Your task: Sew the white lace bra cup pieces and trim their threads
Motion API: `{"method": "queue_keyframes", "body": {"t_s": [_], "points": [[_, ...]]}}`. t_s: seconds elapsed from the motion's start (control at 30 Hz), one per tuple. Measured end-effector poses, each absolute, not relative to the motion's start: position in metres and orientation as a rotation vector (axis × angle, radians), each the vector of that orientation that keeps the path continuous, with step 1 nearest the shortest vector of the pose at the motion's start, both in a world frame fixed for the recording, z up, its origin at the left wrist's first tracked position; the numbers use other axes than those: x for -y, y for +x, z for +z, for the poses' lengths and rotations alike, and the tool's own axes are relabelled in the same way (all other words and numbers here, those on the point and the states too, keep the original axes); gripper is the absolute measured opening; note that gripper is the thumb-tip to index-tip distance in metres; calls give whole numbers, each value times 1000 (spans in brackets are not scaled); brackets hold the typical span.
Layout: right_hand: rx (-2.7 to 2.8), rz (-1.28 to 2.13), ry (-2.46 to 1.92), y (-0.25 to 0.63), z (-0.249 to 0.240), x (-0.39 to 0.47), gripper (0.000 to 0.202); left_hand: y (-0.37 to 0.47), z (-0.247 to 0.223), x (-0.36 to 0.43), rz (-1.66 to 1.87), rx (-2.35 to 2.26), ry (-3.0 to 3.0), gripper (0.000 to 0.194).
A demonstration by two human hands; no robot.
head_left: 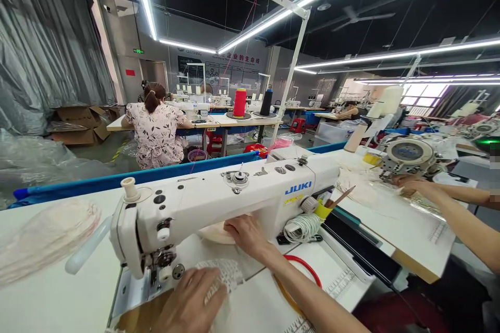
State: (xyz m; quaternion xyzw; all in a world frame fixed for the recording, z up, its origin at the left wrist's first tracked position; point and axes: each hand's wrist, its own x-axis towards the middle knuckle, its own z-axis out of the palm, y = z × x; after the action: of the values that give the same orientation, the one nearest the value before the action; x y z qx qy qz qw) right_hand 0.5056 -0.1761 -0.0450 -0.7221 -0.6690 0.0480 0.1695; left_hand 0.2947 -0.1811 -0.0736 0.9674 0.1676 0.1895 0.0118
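A white JUKI sewing machine [234, 192] stands in front of me. My right hand [246, 234] reaches under its arm, with bent fingers closed on the edge of a pale cream fabric piece [219, 233]. Nearer to me, my left hand [193, 296] lies right of the needle area, fingers apart over a white patterned piece [228, 273] that looks like lace. Its lower part runs out of the frame. The presser foot [154, 276] is left of that hand, above a metal plate [130, 291].
Pale fabric pieces [47, 234] lie stacked at the left. A coiled white cord [302, 228] and a yellow holder [322, 210] stand right of the machine. A co-worker's hands [414, 184] are at another machine [410, 153]. Another person [156, 127] sits ahead, beyond a blue cloth trough [117, 177].
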Motion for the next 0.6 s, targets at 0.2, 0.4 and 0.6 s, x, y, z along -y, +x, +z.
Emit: {"method": "queue_keyframes", "body": {"t_s": [0.2,0.4,0.6], "points": [[1831,228,-1942,513,-47,176,13,336,-57,153,216,-736,3085,59],[1772,304,-1868,522,-51,179,9,337,-77,141,261,-683,3029,55],[1754,320,-1849,523,-52,180,21,332,-90,140,477,-657,3023,50]]}}
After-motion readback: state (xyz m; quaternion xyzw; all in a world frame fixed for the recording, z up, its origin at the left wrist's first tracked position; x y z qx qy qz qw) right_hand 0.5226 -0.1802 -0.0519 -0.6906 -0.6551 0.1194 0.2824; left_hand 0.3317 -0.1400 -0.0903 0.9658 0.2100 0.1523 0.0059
